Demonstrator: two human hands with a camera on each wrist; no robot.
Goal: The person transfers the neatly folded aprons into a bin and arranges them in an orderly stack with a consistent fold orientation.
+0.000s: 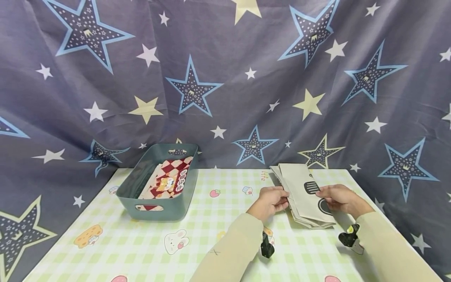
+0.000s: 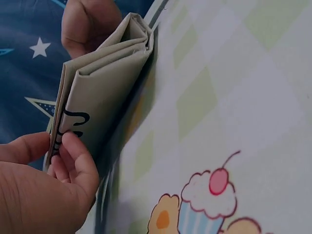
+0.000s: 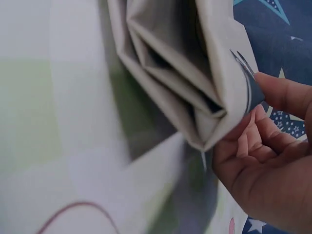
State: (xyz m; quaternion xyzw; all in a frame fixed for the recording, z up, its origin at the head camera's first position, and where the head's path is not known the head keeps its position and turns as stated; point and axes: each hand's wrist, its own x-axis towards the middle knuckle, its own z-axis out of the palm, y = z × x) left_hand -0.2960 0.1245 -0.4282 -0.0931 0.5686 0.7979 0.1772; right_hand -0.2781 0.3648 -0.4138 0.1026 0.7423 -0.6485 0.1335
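Observation:
A folded cream cloth (image 1: 295, 203) with dark printed kitchen-utensil shapes is held at the right side of the table, tilted, in several stiff layers. My left hand (image 1: 269, 201) pinches its left edge between thumb and fingers; the left wrist view shows that grip on the cloth (image 2: 107, 87) up close. At the opposite edge my right hand (image 1: 340, 199) pinches it, the thumb lying over a dark print. In the right wrist view, the zigzag folds of the cloth (image 3: 170, 92) show beside the right hand (image 3: 268, 161).
A grey-green plastic basket (image 1: 172, 209) stands at the back left of the table. Inside lies a folded red-and-cream checkered cloth (image 1: 172, 176) with a cartoon animal. A checked, printed tablecloth (image 1: 211, 223) covers the table. Behind it hangs a dark star-patterned curtain (image 1: 225, 102).

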